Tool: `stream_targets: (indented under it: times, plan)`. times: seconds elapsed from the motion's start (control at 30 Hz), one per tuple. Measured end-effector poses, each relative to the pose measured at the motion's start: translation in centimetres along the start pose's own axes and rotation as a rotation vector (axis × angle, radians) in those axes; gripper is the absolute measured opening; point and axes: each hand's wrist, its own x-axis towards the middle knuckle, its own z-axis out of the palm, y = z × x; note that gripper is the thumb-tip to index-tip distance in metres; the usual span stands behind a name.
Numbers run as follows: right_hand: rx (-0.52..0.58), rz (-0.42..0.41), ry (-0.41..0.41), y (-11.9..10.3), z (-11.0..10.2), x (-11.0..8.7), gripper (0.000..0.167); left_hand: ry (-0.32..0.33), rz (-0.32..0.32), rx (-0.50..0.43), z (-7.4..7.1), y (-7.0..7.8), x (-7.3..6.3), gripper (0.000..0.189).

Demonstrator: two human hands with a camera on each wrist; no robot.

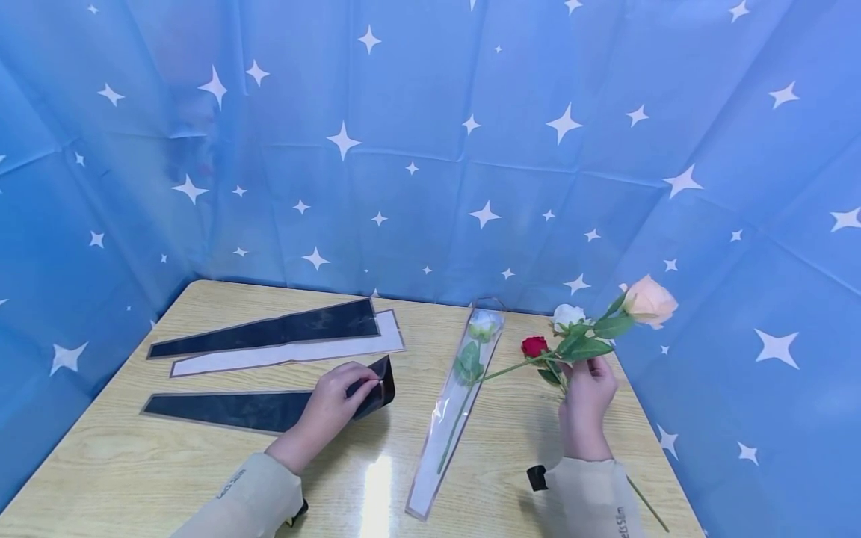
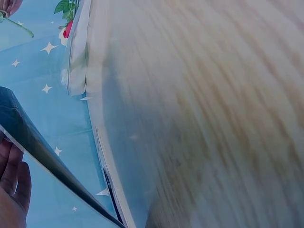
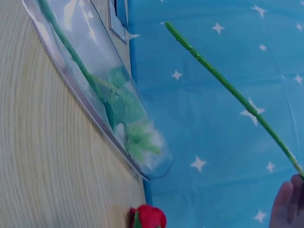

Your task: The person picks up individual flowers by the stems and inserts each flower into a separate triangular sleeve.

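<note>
My left hand [image 1: 334, 398] pinches the wide end of a black tapered flower sleeve [image 1: 225, 409], lifting that end while the narrow end lies on the table. In the left wrist view the raised sleeve [image 2: 52, 166] slants past the fingers. My right hand [image 1: 587, 400] holds a peach rose [image 1: 649, 302] by its stem near the leaves, bloom up to the right. Its green stem [image 3: 228, 85] points left toward the black sleeve. Between the hands lies a clear-fronted sleeve [image 1: 425, 489] with a white rose [image 1: 484, 326] inside.
Behind the right hand a red rose [image 1: 534, 346] and another white rose [image 1: 568, 316] lie on the wooden table [image 1: 222, 471]. At the back left, a second black sleeve [image 1: 282, 329] overlaps a white one [image 1: 296, 353]. A blue star-patterned curtain [image 1: 417, 90] surrounds the table.
</note>
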Motion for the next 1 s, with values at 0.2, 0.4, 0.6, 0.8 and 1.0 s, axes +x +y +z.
stream_targets:
  times: [0.2, 0.4, 0.6, 0.8, 1.0]
  plan:
    - [0.035, 0.066, 0.0, 0.4, 0.3, -0.7, 0.02, 0.001, -0.001, -0.007, 0.1, 0.0, 0.0, 0.01]
    - [0.109, 0.125, -0.022, 0.6, 1.0, -1.7, 0.017, 0.004, 0.0, -0.008, 0.2, -0.1, 0.0, 0.01]
    - [0.178, 0.257, -0.069, 0.6, 1.9, -3.3, 0.021, 0.011, 0.0, -0.003, 0.3, -0.1, 0.0, 0.01]
    - [0.138, 0.296, -0.119, 0.8, 2.9, -4.8, 0.021, 0.017, 0.002, -0.006, 0.4, 0.0, 0.1, 0.009]
    - [0.075, 0.247, -0.149, 1.7, 4.1, -6.0, 0.021, 0.027, 0.011, -0.002, 0.3, 0.2, 0.2, 0.007]
